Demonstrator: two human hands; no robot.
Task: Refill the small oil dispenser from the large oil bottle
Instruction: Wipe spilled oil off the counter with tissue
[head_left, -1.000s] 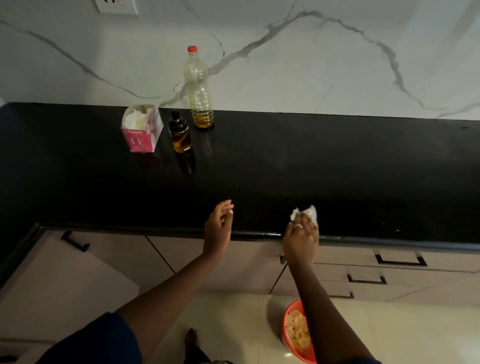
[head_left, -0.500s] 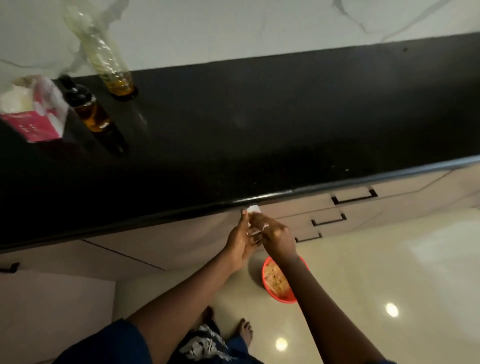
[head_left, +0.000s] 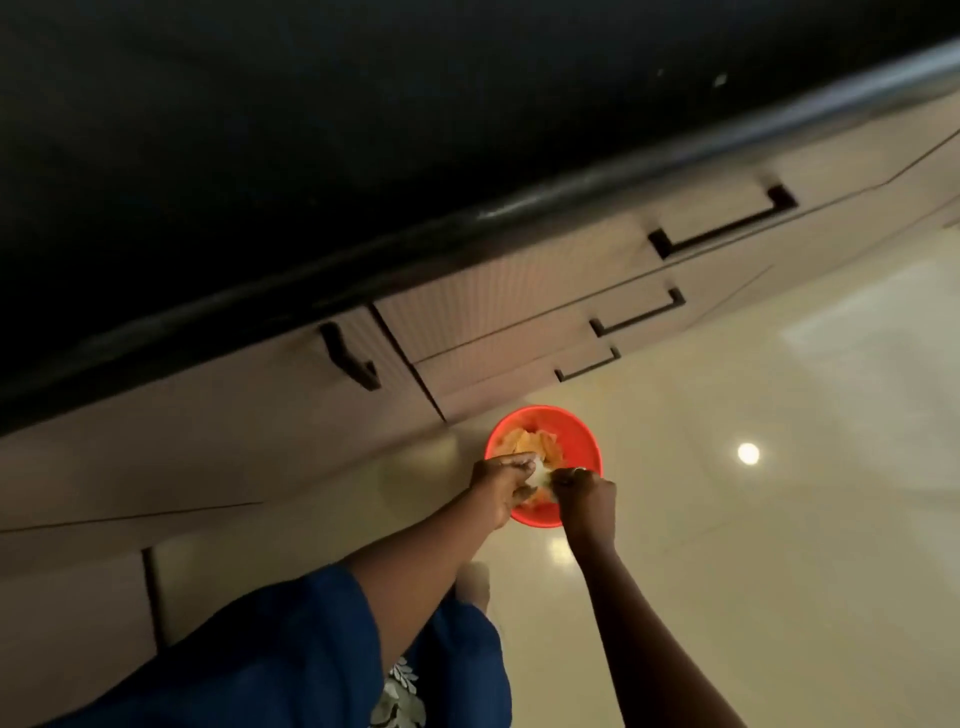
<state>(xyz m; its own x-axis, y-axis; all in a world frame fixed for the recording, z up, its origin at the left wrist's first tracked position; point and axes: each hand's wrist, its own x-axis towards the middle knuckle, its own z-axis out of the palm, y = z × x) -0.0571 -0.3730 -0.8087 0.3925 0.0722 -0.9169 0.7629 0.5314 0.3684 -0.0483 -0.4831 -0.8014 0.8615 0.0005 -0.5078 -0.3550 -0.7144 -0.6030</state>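
Blue sleeve (head_left: 291, 649): nearest the camera, on the left arm, which reaches down and forward.
Left hand (head_left: 501, 480): low over the floor, fingers curled, pinching one side of a white wad (head_left: 540, 474).
Right hand (head_left: 587, 493): curled tight, a ring on one finger, pinching the other side of the same wad; the two hands meet knuckle to knuckle.
White wad: small, soft and crumpled, probably tissue, held just above the bowl's near rim.
Red bowl (head_left: 576, 436): stands on the floor under the hands, with orange-yellow scraps inside; what they are I cannot tell.
Floor (head_left: 727, 571): glossy pale tile showing lamp reflections.
Drawers (head_left: 519, 312): beige fronts with black bar handles, just beyond the bowl.
Surface (head_left: 311, 130): black and polished, across the top of the view; the stretch that shows is dark.
Small oil dispenser and large oil bottle: neither is in view, so their place and fill cannot be read.
Step, as I judge it: tidying with the wad, not pouring.
Handling, as I judge it: the large oil bottle is likely weighty, thin-walled and greasy, so grip around its middle with dry hands. The small oil dispenser is likely light and easily tipped, so steady it by the body.
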